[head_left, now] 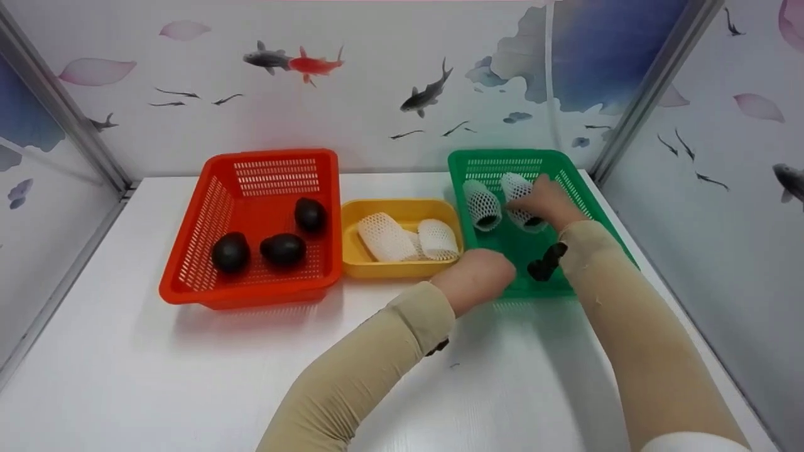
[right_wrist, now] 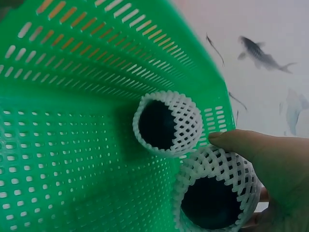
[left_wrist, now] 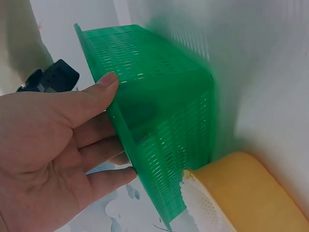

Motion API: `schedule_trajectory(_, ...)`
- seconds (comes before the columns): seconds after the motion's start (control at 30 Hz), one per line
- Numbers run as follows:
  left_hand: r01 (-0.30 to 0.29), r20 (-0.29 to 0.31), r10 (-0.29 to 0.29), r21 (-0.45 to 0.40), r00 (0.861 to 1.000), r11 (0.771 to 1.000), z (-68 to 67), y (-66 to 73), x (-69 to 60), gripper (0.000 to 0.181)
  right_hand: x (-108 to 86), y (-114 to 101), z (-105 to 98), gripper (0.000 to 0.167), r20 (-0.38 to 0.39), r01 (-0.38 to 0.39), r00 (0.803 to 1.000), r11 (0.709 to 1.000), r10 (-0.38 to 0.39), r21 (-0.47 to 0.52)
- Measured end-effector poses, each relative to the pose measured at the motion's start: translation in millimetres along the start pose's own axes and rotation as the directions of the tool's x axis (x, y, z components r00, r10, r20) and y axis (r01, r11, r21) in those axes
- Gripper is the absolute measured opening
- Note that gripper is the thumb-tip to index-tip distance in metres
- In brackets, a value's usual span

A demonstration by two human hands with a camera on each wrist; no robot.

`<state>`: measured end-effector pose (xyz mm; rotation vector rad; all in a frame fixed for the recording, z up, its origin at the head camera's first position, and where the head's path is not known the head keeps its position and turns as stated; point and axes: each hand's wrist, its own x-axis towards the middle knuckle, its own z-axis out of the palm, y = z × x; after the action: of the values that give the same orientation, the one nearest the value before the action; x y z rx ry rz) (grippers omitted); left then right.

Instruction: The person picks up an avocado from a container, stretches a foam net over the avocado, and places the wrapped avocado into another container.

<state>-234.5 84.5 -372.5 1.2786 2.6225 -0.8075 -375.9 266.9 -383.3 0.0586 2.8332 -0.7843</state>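
In the head view, my right hand [head_left: 553, 201] is inside the green basket [head_left: 512, 152] and holds an avocado in a white foam net sleeve [head_left: 518, 191]. The right wrist view shows the thumb over the sleeve and the other fingers partly hidden behind it; the dark avocado [right_wrist: 211, 203] shows through the sleeve's open end. Beside it lies a second sleeved avocado [head_left: 482, 204], apart from my hand. My left hand [head_left: 480, 276] grips the basket's near left rim. In the left wrist view, the thumb and fingers lie on opposite sides of that rim [left_wrist: 124, 130].
A yellow basket [head_left: 396, 271] with several white foam net sleeves [head_left: 384, 237] stands just left of the green one. Farther left, a red basket [head_left: 276, 155] holds three bare avocados [head_left: 282, 249]. Printed wall panels [head_left: 364, 125] enclose the white table [head_left: 207, 376] at back and sides.
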Motion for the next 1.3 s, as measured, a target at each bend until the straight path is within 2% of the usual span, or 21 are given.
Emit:
schedule_trajectory(0.03,-0.002,0.007,0.002,0.005,1.0,1.0,0.4,0.5,0.4,0.026,2.5,1,1,0.108,0.003,-0.006,1.0,1.0,0.006,-0.002)
schedule_trajectory(0.2,0.037,-0.006,-0.038,-0.122,0.999,0.992,2.1,2.2,2.5,0.024,13.7,3,4,0.105,0.008,-0.025,1.0,1.0,0.025,-0.013)
schedule_trajectory(0.3,0.048,-0.004,-0.049,-0.15,0.999,0.988,2.3,2.4,3.1,0.024,20.2,3,7,0.104,0.007,-0.036,0.999,0.999,0.037,-0.032)
schedule_trajectory(0.5,0.04,-0.025,-0.043,-0.107,0.999,0.993,2.3,2.1,1.1,0.022,31.7,3,13,0.103,-0.015,-0.028,1.0,0.998,0.027,-0.062)
schedule_trajectory(0.63,0.038,-0.044,-0.043,-0.116,0.998,0.993,2.8,1.7,1.3,0.02,37.6,6,19,0.103,-0.017,-0.036,0.999,0.997,0.035,-0.065)
schedule_trajectory(0.77,0.044,-0.034,-0.053,-0.223,0.998,0.974,3.4,0.6,4.2,0.017,43.7,11,23,0.104,-0.018,-0.053,0.998,0.996,0.052,-0.077)
schedule_trajectory(0.87,0.045,-0.024,-0.053,-0.27,0.998,0.962,3.0,-0.3,6.5,0.017,49.2,16,25,0.105,-0.005,-0.075,0.997,0.994,0.075,-0.079)
schedule_trajectory(1.3,0.054,-0.026,-0.064,-0.292,0.998,0.955,1.5,-4.8,12.0,0.021,68.0,22,27,0.106,0.007,-0.099,0.995,0.99,0.1,-0.098)
